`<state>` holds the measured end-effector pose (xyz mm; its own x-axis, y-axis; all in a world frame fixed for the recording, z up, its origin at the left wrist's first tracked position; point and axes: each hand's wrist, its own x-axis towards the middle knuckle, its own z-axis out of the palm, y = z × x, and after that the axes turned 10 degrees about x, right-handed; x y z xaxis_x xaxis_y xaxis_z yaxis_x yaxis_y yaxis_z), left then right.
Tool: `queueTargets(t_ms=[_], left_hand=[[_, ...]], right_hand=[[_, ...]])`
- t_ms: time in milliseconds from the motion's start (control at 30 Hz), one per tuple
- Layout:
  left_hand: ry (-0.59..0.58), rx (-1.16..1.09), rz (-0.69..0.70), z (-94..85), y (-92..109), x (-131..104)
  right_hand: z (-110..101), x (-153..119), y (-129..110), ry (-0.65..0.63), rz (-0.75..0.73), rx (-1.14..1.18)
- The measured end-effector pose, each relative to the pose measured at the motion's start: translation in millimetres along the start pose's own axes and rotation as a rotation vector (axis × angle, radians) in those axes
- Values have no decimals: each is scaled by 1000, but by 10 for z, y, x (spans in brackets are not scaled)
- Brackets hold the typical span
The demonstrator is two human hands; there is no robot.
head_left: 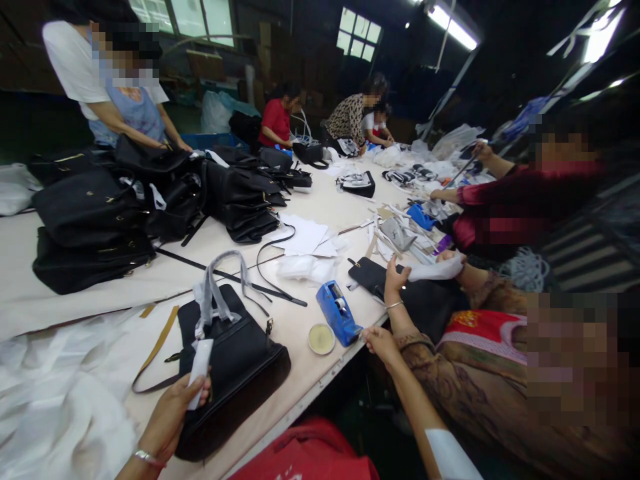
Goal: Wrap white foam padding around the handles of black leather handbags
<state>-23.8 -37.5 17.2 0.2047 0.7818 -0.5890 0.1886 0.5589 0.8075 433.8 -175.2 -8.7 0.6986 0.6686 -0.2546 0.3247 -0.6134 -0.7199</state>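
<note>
Red garment (310,453) on the wearer, at the bottom edge, between the two grips and nearer than either. Left hand (173,410): thumb and fingers closed on a white strip (201,363), its far end poking out past the grip. Black bag (245,347) lies beneath and just beyond this grip, on a pale table (295,317); its wrapped handles (220,287) rise beyond the strip. Clear plastic (60,400) spread left of the same grip. Right hand (384,345): thumb and fingertips drawn close at the front end of a blue tape dispenser (333,310); cannot tell whether tape sits between them. Round yellowish disc (321,339) left of that grip, near the dispenser. Co-worker's hand (395,277) just beyond the right grip, beside a white wrap (435,270). White papers (307,235) farther out, between the lines of both grips. Stacked black bags (95,207) well beyond the left grip. Farthest from both: people at the table's far end, window (359,33) above
</note>
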Motion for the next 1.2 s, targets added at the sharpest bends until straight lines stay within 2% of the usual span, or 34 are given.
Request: queueTargets(t_ms=[133,300,400,467,533,567,700,800,900,967,1067,1133,1200], left_hand=[[-12,28,13,-9,19,17],[43,18,47,-12,17,-16],[76,-31,98,2,4,-38],[103,-49,105,-1,3,-10],[132,-76,89,-12,-4,34],[139,-91,81,-17,-12,52],[138,-115,73,-24,-64,79],[146,-124,75,-32,-96,75],[153,-148,89,-48,-118,75],[147,-174,105,-63,-135,81],[122,-216,119,-87,-157,89],[87,-236,121,-104,-153,88],[45,-248,119,-120,-125,81]], right_hand=[[89,-24,44,-22,71,8],[34,-188,36,-17,48,-155],[40,-282,2,-56,2,-308],[156,-285,-153,-80,-149,-337],[401,-316,-479,-187,-310,-216],[569,-363,-699,-283,-358,-114],[1399,-699,-1674,-756,-405,253],[1985,-936,-2159,-985,-503,322],[2378,-1057,-2336,-1100,-605,270],[2523,-1070,-2354,-1087,-705,210],[2619,-1033,-2330,-1033,-830,141],[2645,-993,-2307,-1040,-810,120],[2668,-952,-2280,-1064,-690,129]])
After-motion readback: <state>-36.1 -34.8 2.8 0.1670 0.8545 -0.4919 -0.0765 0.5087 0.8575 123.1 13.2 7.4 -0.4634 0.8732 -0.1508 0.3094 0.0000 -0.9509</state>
